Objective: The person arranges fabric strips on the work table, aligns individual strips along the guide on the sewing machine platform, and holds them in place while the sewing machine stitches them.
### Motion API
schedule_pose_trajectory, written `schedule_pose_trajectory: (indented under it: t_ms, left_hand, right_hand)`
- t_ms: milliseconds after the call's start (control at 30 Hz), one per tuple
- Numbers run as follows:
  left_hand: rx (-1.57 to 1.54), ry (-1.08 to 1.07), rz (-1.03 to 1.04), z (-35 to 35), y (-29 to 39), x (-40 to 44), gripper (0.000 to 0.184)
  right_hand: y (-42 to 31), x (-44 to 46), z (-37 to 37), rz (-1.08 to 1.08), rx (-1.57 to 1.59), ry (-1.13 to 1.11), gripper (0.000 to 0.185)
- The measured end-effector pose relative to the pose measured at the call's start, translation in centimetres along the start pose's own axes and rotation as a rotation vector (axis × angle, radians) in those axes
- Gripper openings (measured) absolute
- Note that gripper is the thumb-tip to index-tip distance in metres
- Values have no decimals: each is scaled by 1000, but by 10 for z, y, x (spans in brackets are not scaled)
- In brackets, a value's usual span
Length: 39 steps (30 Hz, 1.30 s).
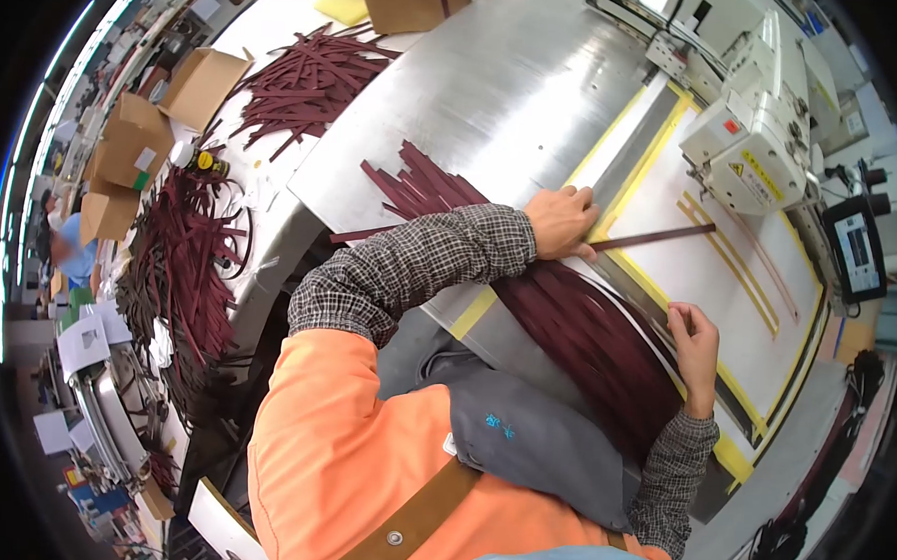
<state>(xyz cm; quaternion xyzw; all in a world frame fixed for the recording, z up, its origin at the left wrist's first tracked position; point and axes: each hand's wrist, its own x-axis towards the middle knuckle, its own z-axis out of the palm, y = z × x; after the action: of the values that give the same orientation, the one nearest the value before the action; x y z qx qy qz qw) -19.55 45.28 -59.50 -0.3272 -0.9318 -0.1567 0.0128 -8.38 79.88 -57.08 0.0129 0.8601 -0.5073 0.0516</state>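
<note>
My left hand (pixel 561 223) is closed over one end of a maroon strap (pixel 661 236), which sticks out to the right across the yellow-taped white panel. Just below that hand, a thick bundle of maroon straps (pixel 586 336) drapes over the metal table's front edge towards my lap. The bundle's other ends (pixel 428 184) fan out on the metal beyond my left forearm. My right hand (pixel 694 353) hovers at the right of the bundle, fingers loosely bent and apart, with no object visible in it.
A white sewing machine head (pixel 749 153) stands over the panel (pixel 673 190), with a control screen (pixel 855 248) at its right. On the left table lie more maroon strap piles (pixel 312 84) and dark ones (pixel 184 258). Cardboard boxes (pixel 411 3) stand at the back and left.
</note>
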Motion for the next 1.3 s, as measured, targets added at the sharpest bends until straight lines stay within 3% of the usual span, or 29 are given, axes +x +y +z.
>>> schedule_pose_trajectory:
  t_ms: [167, 333, 533, 667, 733, 833, 900, 967, 1067, 1133, 1300]
  left_hand:
    - [-8, 19, -22, 17, -5, 15, 23]
    - [-186, -50, -103, -4, -25, 14, 26]
    - [-147, -217, -147, -32, -84, 17, 22]
    - [-127, 24, -292, -49, -182, 29, 16]
    - [-35, 29, -387, -64, -186, 41, 18]
    - [249, 212, -195, -53, -174, 44, 21]
    - [19, 188, -98, -42, -130, 43, 27]
    - [-357, -135, -63, -50, -49, 31, 36]
    - [-743, -384, 126, -36, 27, 5, 47]
    - [-994, -570, -49, -37, 45, 5, 37]
    - [-1199, -582, -191, -50, 15, 12, 29]
  right_hand:
    - [0, -17, -7, -26, -306, 122, 22]
    - [12, -19, -1, -153, -441, 209, 24]
    - [5, -13, 9, -163, -415, 45, 28]
    - [-3, -10, 21, -214, -403, -40, 27]
    - [-7, -8, 28, -295, -431, -45, 23]
    - [-6, -2, 37, -373, -513, -90, 18]
    - [-8, 2, 37, -368, -490, -66, 15]
    - [-14, 3, 37, -355, -475, -41, 14]
    - [-28, 8, 31, -390, -478, 12, 16]
    - [-33, 9, 22, -473, -494, 67, 16]
    - [-24, -9, -44, -440, -560, 88, 19]
